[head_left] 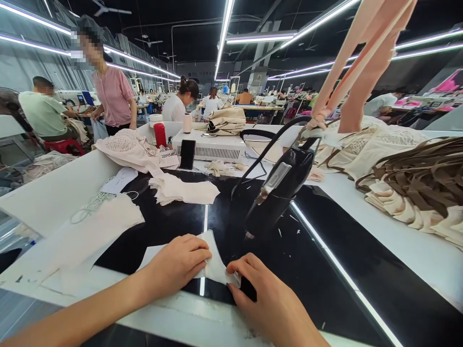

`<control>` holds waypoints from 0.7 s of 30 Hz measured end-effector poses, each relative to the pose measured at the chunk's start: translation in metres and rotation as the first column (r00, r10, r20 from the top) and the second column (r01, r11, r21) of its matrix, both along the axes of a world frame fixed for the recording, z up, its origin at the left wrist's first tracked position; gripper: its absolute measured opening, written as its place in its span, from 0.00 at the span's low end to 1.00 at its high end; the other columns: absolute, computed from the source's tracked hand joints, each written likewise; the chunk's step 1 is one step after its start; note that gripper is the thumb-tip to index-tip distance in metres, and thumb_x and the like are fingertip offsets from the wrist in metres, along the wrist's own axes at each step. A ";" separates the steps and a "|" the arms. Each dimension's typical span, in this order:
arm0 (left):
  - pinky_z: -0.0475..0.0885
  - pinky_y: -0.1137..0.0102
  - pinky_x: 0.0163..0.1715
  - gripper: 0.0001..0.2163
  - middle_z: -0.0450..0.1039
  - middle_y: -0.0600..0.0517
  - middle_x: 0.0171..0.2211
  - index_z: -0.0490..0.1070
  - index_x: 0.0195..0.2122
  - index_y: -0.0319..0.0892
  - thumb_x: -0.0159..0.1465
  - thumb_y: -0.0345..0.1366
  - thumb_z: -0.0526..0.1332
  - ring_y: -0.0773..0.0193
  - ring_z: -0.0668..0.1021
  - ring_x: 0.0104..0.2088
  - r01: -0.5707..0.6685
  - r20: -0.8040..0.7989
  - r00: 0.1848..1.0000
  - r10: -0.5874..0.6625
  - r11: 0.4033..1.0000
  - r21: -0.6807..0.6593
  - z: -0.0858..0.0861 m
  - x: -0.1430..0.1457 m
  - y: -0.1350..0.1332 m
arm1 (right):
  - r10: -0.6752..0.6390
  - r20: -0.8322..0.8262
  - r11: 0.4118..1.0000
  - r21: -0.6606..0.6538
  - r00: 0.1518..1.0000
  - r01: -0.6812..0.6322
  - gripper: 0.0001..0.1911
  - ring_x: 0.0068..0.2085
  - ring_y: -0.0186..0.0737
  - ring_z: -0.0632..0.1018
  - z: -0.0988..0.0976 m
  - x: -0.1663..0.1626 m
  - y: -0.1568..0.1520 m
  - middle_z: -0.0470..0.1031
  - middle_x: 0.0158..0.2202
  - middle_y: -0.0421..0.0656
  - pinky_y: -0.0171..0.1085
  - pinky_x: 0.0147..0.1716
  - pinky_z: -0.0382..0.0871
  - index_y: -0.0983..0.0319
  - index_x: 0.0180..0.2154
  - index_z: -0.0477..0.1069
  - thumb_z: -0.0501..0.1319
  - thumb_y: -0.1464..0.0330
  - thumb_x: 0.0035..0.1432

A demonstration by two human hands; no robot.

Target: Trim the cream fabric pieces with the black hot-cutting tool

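A small white fabric piece lies on the glossy black table near the front edge. My left hand rests on its left part, fingers curled and pinching its edge. My right hand pinches the fabric's right corner between thumb and fingers. A black iron-like tool with a black cord hangs tilted just behind the fabric, its tip close to the table.
A stack of cream fabric pieces and a larger white sheet lie at the left. Brown and cream garments pile up at the right. A white box, a phone and a red bottle stand behind. Other people work at the back.
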State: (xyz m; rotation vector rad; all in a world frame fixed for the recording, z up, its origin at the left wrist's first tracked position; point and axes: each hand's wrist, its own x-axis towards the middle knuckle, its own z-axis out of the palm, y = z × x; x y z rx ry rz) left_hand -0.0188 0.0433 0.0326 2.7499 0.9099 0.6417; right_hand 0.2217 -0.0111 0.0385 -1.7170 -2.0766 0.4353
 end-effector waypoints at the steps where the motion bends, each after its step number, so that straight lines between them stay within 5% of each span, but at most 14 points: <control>1: 0.77 0.59 0.53 0.10 0.80 0.47 0.52 0.76 0.53 0.42 0.74 0.26 0.60 0.53 0.81 0.52 -0.001 0.000 1.000 0.001 1.000 0.003 -0.001 0.000 0.000 | 0.001 -0.005 1.000 0.018 1.000 -0.001 0.09 0.28 0.37 0.77 0.000 -0.002 0.000 0.80 0.40 0.39 0.36 0.26 0.65 0.53 0.38 0.79 0.60 0.68 0.61; 7: 0.78 0.59 0.53 0.10 0.79 0.46 0.52 0.76 0.54 0.42 0.75 0.28 0.59 0.53 0.81 0.52 -0.008 0.013 1.000 0.008 1.000 0.012 -0.005 -0.001 0.000 | 0.015 -0.024 1.000 0.010 1.000 -0.015 0.08 0.30 0.37 0.78 0.008 -0.002 0.000 0.78 0.40 0.40 0.36 0.28 0.66 0.56 0.30 0.74 0.58 0.69 0.60; 15: 0.77 0.60 0.53 0.11 0.79 0.46 0.53 0.76 0.55 0.43 0.77 0.29 0.57 0.55 0.80 0.53 0.002 0.011 1.000 -0.002 1.000 -0.016 -0.003 -0.001 0.002 | 0.053 -0.035 0.979 -0.195 0.998 -0.059 0.12 0.27 0.37 0.74 0.024 0.032 0.003 0.78 0.37 0.41 0.38 0.27 0.66 0.55 0.28 0.73 0.58 0.60 0.63; 18: 0.77 0.60 0.52 0.10 0.79 0.46 0.53 0.76 0.54 0.42 0.76 0.28 0.58 0.54 0.81 0.52 0.015 0.016 1.000 -0.015 1.000 0.008 -0.003 0.000 -0.001 | -0.055 -0.070 0.983 -0.181 0.996 0.041 0.13 0.29 0.41 0.77 0.024 0.050 0.009 0.80 0.37 0.42 0.39 0.27 0.68 0.53 0.34 0.77 0.62 0.53 0.60; 21: 0.78 0.61 0.51 0.10 0.80 0.46 0.52 0.76 0.53 0.42 0.75 0.27 0.59 0.54 0.81 0.52 0.039 0.021 0.999 -0.040 0.998 0.039 -0.003 0.005 -0.008 | -0.162 -0.249 0.987 -0.058 0.955 0.153 0.28 0.39 0.50 0.81 0.027 0.060 0.021 0.82 0.43 0.46 0.42 0.31 0.75 0.52 0.49 0.79 0.68 0.45 0.52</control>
